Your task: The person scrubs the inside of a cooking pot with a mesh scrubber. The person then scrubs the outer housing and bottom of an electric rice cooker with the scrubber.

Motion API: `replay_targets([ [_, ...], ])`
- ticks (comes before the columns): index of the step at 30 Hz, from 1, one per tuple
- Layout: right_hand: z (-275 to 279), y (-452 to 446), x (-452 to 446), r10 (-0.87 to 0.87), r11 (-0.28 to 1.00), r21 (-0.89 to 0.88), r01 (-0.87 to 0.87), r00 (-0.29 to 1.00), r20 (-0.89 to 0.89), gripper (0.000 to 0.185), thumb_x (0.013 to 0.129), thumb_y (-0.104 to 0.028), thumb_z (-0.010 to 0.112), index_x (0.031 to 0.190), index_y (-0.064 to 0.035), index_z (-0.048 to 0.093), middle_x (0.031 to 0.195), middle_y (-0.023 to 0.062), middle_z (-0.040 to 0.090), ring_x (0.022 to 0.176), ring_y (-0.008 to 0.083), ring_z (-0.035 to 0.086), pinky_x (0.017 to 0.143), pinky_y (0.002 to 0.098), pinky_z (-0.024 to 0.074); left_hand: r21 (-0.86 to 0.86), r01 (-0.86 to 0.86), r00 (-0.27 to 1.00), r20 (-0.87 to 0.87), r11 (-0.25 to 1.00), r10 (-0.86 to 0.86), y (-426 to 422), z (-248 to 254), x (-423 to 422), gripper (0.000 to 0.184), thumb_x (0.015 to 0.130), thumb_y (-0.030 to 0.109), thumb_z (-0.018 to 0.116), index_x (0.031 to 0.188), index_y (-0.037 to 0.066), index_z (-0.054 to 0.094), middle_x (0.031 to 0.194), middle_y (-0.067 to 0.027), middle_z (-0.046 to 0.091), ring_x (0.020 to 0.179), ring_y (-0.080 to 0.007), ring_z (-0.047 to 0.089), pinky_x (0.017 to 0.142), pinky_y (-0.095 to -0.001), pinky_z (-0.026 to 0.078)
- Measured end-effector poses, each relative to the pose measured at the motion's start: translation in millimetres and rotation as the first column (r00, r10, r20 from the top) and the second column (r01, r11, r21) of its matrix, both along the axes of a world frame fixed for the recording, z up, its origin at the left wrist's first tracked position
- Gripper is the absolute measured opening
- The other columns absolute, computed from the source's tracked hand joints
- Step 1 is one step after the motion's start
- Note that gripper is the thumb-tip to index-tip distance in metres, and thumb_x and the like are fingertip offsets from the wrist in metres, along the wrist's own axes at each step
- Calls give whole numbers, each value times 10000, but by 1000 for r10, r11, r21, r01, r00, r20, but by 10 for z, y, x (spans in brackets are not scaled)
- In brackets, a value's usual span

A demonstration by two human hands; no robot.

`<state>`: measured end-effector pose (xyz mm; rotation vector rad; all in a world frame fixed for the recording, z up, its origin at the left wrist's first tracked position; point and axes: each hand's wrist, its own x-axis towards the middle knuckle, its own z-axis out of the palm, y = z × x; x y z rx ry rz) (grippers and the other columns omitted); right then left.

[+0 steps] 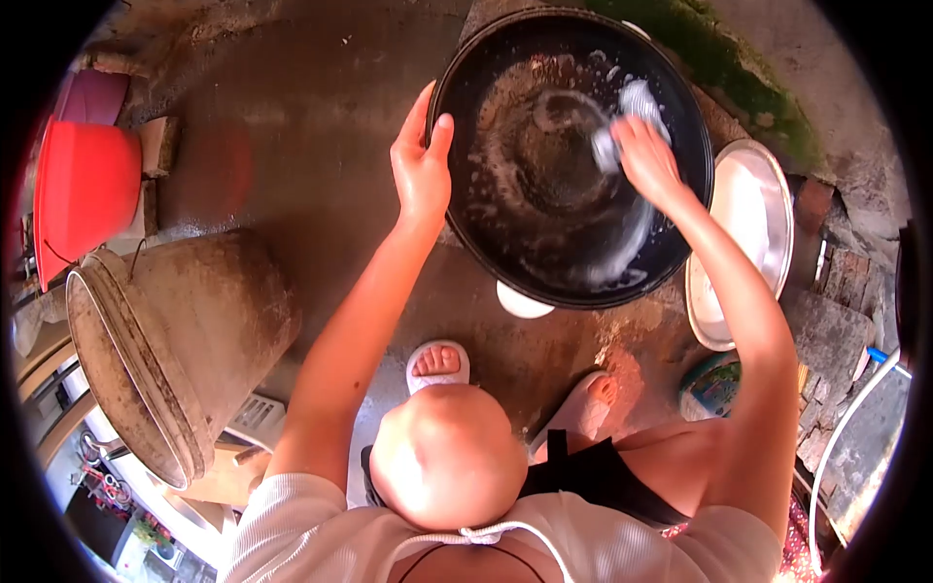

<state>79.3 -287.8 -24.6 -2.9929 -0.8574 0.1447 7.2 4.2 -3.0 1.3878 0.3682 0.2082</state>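
A large round black pan [544, 185] with soapy streaks and foam inside is tilted towards the camera. My left hand [424, 165] grips its left rim, with the thumb and fingers on the edge. Inside the pan, at its right side, my right hand [646, 160] presses a whitish-grey cloth [641, 100] against the surface; the hand is slightly blurred. Under the pan's lower edge a white round object [524, 300] shows in part.
An oval metal basin [777, 194] stands right of the pan. At the left are a red basin [92, 185] and a large dirty bucket [194, 330] lying tilted. A patterned round container [714, 389] sits near the right foot. A white hose [844, 432] runs at the right.
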Motion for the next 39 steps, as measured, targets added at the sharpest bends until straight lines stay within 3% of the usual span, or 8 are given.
replay_targets([
  [4, -508, 1270, 239, -84, 919, 380, 110, 993, -84, 233, 888, -121, 461, 1048, 45, 500, 1095, 219, 489, 1027, 313, 501, 856, 427, 440, -40, 43, 999, -12, 998, -44, 24, -2, -1, 416, 932, 179, 525, 1326, 67, 454, 1235, -44, 545, 1135, -135, 475, 987, -275, 339],
  [8, -172, 2129, -289, 88, 192, 804, 563, 806, -585, 416, 946, -371, 437, 1039, 29, 505, 1051, 184, 522, 944, 248, 520, 812, 362, 422, -141, 112, 993, -14, 984, -116, 37, -52, -17, 449, 957, 353, 470, 1356, 154, 423, 1318, -33, 478, 1227, -151, 399, 1032, -298, 295],
  [10, 320, 1983, -744, 386, 123, 751, 649, 666, -639, 419, 943, -387, 449, 1056, 14, 500, 1016, 139, 515, 925, 205, 502, 799, 338, 408, -281, 72, 995, -49, 957, -89, 27, -43, 1, 429, 964, 356, 453, 1336, 142, 445, 1290, -35, 501, 1204, -165, 425, 1023, -300, 310],
  [12, 258, 1461, -1081, 423, 597, 548, 586, 351, -835, 412, 941, -384, 458, 1087, -1, 495, 959, 96, 515, 902, 172, 486, 812, 325, 404, -264, 77, 997, -4, 962, -81, 25, -70, 27, 401, 955, 264, 489, 1323, 110, 451, 1277, -38, 512, 1179, -153, 451, 1011, -286, 327],
  [16, 801, 292, -1185, 260, 959, 280, -43, 527, -810, 339, 879, -279, 568, 1104, -31, 510, 1007, 125, 537, 948, 249, 534, 827, 390, 436, -266, 79, 997, -3, 961, -82, 31, -42, 18, 401, 930, 139, 519, 1317, 60, 446, 1279, -48, 508, 1165, -143, 461, 1009, -272, 328],
  [28, 534, 1527, -1493, 138, 721, 686, 101, 949, -284, 363, 662, -4, 704, 934, -63, 471, 932, 110, 487, 874, 320, 525, 725, 413, 459, -383, 40, 998, 67, 923, -15, 9, -122, 57, 377, 918, 79, 537, 1291, 56, 487, 1206, -51, 563, 1061, -126, 528, 925, -262, 422],
  [35, 610, -721, -1060, 522, 823, 442, -358, 783, -338, 163, 666, -15, 626, 807, -66, 562, 968, 69, 569, 913, 256, 529, 758, 326, 464, -302, 70, 997, -17, 951, -79, 49, -56, 24, 418, 913, 165, 570, 1311, 80, 475, 1229, -24, 553, 1101, -117, 509, 964, -258, 379],
  [39, 957, -870, 416, 687, 629, -194, -753, 655, -315, 85, 681, -107, 620, 731, -66, 566, 890, 58, 564, 923, 239, 523, 754, 343, 478, -270, 74, 997, -7, 960, -79, 53, -35, 23, 425, 910, 150, 573, 1316, 81, 470, 1226, -20, 552, 1108, -116, 504, 968, -249, 368],
])
